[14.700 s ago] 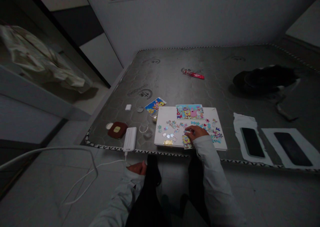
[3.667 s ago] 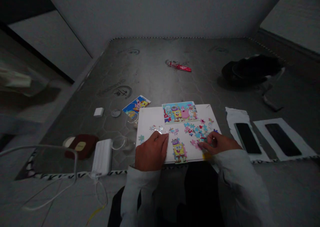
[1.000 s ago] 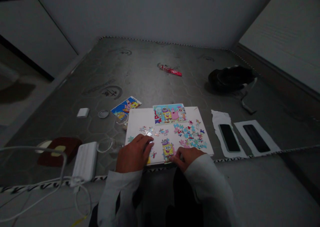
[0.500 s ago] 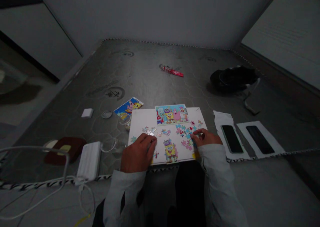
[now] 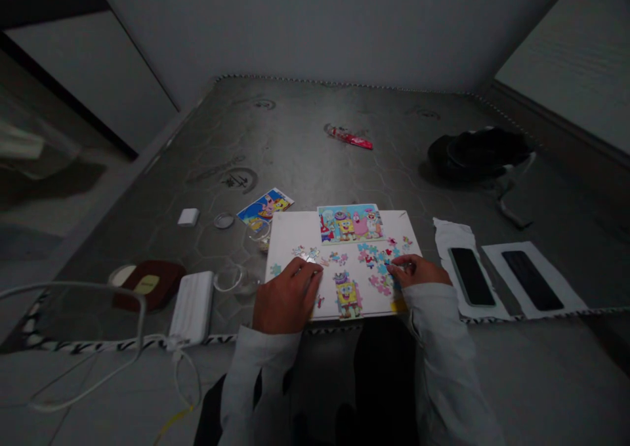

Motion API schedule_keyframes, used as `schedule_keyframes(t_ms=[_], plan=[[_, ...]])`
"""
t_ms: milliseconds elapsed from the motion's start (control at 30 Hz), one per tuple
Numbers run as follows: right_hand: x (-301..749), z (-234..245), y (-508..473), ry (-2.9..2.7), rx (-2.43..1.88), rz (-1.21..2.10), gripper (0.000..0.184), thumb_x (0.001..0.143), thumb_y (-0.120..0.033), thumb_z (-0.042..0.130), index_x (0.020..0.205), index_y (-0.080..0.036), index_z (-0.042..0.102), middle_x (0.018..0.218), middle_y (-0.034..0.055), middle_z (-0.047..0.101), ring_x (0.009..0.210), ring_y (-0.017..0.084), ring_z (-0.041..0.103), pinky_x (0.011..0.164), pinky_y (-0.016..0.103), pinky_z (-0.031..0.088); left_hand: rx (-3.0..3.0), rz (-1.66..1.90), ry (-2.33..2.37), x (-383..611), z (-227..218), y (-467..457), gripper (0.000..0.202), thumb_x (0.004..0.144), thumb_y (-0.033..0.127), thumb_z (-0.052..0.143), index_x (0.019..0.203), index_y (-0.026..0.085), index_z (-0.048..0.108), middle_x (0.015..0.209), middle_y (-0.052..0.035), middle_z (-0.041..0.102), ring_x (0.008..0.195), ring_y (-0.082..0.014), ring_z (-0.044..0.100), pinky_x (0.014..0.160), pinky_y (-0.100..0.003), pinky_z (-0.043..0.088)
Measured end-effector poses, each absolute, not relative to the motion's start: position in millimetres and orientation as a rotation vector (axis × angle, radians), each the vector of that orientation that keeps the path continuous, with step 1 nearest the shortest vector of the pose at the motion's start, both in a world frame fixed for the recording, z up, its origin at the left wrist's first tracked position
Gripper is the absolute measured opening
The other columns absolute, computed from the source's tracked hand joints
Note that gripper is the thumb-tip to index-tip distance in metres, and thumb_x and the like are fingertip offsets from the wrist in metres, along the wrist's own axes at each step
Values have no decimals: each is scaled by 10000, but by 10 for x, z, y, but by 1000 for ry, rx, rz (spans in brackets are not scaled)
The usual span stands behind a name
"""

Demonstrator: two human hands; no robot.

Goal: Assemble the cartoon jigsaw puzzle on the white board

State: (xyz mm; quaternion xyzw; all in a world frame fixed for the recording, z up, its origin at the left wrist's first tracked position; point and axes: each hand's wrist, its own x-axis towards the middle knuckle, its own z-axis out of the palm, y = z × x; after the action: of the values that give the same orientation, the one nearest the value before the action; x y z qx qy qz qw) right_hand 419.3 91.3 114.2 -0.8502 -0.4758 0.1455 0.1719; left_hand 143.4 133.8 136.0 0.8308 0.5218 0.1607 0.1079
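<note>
On a white board [image 5: 294, 226] lie loose jigsaw pieces and a joined section with a yellow cartoon figure [image 5: 348, 294]. My left hand [image 5: 285, 295] rests over the board's left part, fingers curled, beside a few scattered pieces [image 5: 306, 253]; its fingertips are partly hidden, and what they hold, if anything, does not show. At the right, my right hand [image 5: 416, 271] pinches a small blue puzzle piece [image 5: 389, 266] at the edge of a cluster of blue and pink pieces [image 5: 370, 256]. A picture card [image 5: 350, 224] of cartoon figures lies along the board's top edge.
Left of the board are a second picture card [image 5: 266, 210], clear round containers [image 5: 229, 277], a white power bank [image 5: 191, 308] with cables and a dark red case [image 5: 157, 285]. Two phones [image 5: 471, 277] lie at the right. A black bag [image 5: 480, 154] and a red wrapper [image 5: 350, 138] sit farther back.
The whole view has shifted, so everything appears a little farther right. Both hands keep nearly the same places over the board, and the pieces show no clear movement.
</note>
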Motion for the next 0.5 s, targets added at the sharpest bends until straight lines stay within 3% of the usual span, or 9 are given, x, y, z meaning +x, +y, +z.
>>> schedule_keyframes(t_ms=[233,500], plan=[[4199,1142,950,-1312,-2472,422,136,811,-371,744,837,-238,746,640,-32,617,602,172,574,566,284,332,2457,492,1524,1429,1359,1334,228,1036,344,523,1082,291,740,1058,27,738,826,-165,705,558,-286,404],[4029,1432,850,-1350,-2200,437,206,835,-456,735,855,-254,763,807,-1,745,752,209,687,680,309,472,2471,527,1515,1439,1365,1324,218,1033,338,533,1077,289,741,1058,20,739,822,-161,708,542,-279,419]])
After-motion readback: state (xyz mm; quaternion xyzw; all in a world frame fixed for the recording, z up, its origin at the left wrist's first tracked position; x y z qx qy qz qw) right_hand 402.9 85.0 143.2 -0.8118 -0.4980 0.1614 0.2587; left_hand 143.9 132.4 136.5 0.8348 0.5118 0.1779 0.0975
